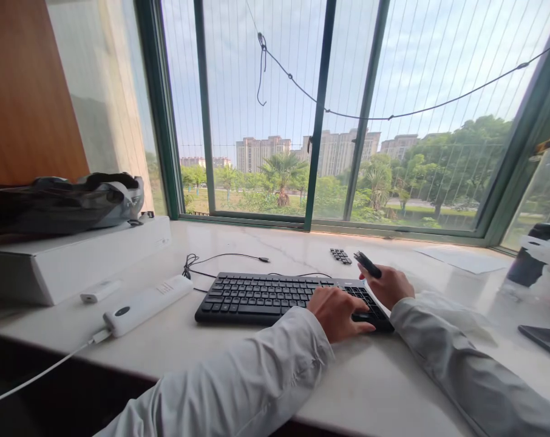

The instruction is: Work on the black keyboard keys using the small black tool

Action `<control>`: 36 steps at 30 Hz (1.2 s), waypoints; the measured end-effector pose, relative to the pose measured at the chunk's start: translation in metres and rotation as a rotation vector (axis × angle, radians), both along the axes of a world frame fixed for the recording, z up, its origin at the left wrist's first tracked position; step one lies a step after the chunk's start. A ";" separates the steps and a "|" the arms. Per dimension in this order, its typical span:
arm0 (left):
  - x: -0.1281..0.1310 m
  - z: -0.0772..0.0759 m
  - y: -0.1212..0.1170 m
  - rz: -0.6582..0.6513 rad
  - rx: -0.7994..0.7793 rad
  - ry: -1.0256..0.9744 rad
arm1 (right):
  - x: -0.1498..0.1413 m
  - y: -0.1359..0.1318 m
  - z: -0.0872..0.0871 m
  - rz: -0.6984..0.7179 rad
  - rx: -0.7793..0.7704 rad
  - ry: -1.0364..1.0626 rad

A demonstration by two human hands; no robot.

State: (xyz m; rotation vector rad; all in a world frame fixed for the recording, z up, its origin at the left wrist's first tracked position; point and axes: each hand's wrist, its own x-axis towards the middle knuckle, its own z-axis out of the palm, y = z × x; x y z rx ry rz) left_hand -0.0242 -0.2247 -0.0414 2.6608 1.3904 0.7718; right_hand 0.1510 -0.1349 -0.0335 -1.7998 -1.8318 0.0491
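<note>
A black keyboard (252, 296) lies on the white counter. My left hand (339, 312) rests on its right part, fingers over the keys and thumb stretched out apart at the front edge. Beyond it, my right hand (391, 285) is closed around a small black brush (368, 265), whose bristle end points up and to the left. Under the brush and my hands is the number pad (363, 295), where some keycaps appear to be off. A group of loose black keycaps (340, 256) lies behind the keyboard, left of the brush.
A white power strip (150, 305) and a small white adapter (101, 292) lie at left, before a white box (74, 261) bearing a dark bag. A black cable (224, 256) lies behind the keyboard. At right are clear plastic (457, 312), paper (461, 260) and a phone (546, 337).
</note>
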 end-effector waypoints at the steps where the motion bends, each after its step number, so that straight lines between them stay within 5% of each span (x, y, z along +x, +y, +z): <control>1: 0.000 -0.001 0.001 0.003 -0.009 -0.006 | -0.002 -0.001 -0.001 0.005 0.003 0.010; 12: 0.000 -0.004 0.002 0.005 -0.021 -0.115 | -0.004 -0.001 -0.006 0.098 0.038 0.152; 17: 0.000 -0.005 0.003 -0.003 -0.016 -0.095 | -0.008 -0.008 -0.003 0.207 0.098 0.486; 26: 0.000 -0.008 0.005 0.055 -0.020 -0.091 | -0.018 -0.022 0.012 0.523 -0.104 1.300; 36: 0.000 -0.007 0.008 0.050 -0.091 -0.194 | -0.028 -0.036 0.014 0.305 -0.277 1.569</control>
